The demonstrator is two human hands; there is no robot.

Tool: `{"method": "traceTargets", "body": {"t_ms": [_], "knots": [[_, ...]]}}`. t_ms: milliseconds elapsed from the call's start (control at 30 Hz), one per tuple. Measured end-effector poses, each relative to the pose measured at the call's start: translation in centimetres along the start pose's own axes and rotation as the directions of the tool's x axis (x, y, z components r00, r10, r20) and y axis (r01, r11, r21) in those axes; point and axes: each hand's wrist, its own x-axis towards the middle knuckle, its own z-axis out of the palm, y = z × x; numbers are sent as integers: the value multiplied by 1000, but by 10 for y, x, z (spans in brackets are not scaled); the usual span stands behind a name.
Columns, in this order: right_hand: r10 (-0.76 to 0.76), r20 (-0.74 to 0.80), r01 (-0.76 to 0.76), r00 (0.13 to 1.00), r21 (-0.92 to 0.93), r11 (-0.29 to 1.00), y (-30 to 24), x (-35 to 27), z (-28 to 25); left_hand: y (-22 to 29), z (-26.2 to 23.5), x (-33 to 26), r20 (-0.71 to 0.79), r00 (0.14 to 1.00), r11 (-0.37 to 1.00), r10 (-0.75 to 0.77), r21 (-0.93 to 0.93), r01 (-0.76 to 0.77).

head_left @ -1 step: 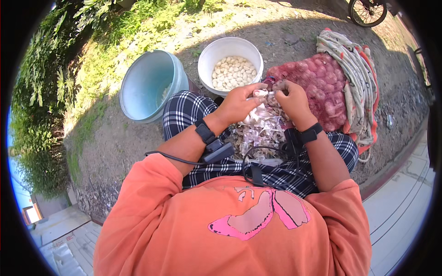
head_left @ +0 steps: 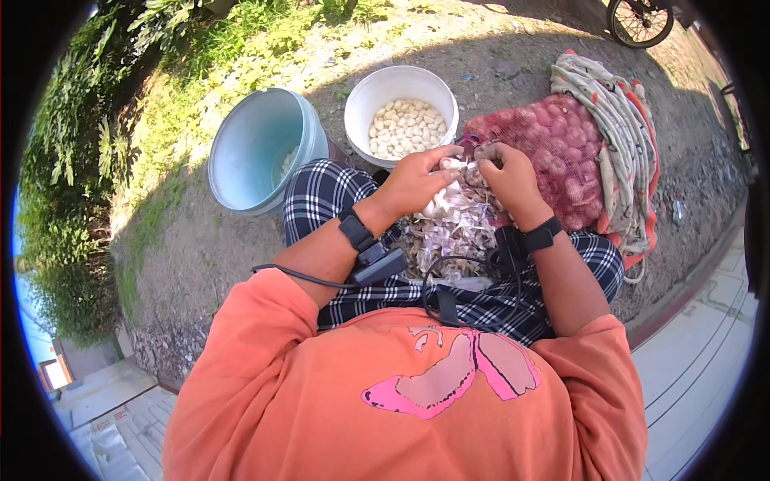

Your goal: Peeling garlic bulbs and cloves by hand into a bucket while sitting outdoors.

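My left hand (head_left: pixel 415 183) and my right hand (head_left: pixel 512 180) meet over my lap, fingers closed in a pinch. Between their fingertips is a small whitish garlic clove (head_left: pixel 457 163) with papery skin, partly hidden by the fingers. Right below lies a heap of garlic skins (head_left: pixel 453 228), pale and purplish, between my knees. Just beyond my left hand stands a white bucket (head_left: pixel 358 120) with many peeled cloves (head_left: pixel 407 128) in it. A red mesh sack of garlic bulbs (head_left: pixel 553 144) lies close to the right of my right hand.
A blue-green bucket (head_left: pixel 241 160) leans at the left with some pale pieces inside. Folded patterned cloth (head_left: pixel 622 144) lies along the sack's right side. Black cables (head_left: pixel 317 280) run from my wrist straps across my lap. Plants border the far left; a wheel (head_left: pixel 642 22) shows far right.
The garlic clove between my fingertips has turned slightly, and more pale skin shows on it. Both hands stay in nearly the same place.
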Motion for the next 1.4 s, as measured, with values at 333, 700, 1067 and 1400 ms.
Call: {"method": "traceTargets", "body": {"t_ms": [333, 700, 1067, 1400], "knots": [[-213, 139, 215, 967, -2, 977, -25, -12, 11, 6, 4, -6, -135, 990, 844, 29, 534, 48], [-263, 163, 278, 951, -80, 957, -26, -10, 9, 12, 5, -5, -180, 984, 798, -7, 591, 114], [-360, 233, 402, 903, -171, 899, -23, -3, 11, 7, 2, -5, -180, 981, 824, -70, 545, 159], [-360, 276, 413, 891, -166, 895, -18, -4, 12, 12, 4, -6, -176, 981, 801, -78, 576, 167]]}}
